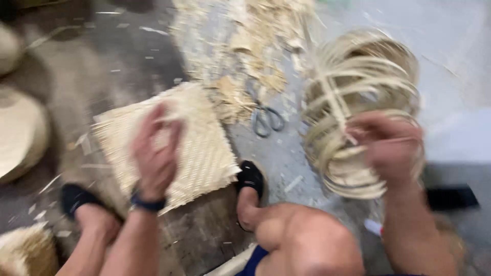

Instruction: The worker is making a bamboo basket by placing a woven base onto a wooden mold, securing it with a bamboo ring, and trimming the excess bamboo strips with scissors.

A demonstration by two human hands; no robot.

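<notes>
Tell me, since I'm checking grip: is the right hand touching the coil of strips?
Touching: the head view shows the right hand gripping the coil of strips.

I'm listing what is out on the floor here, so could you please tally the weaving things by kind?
Woven square mat, under the left hand: 1
Coil of flat strips, held by the right hand: 1
Scissors: 1
Heap of shavings: 1
Total: 4

Both hands [153,153] motion-blurred
</notes>
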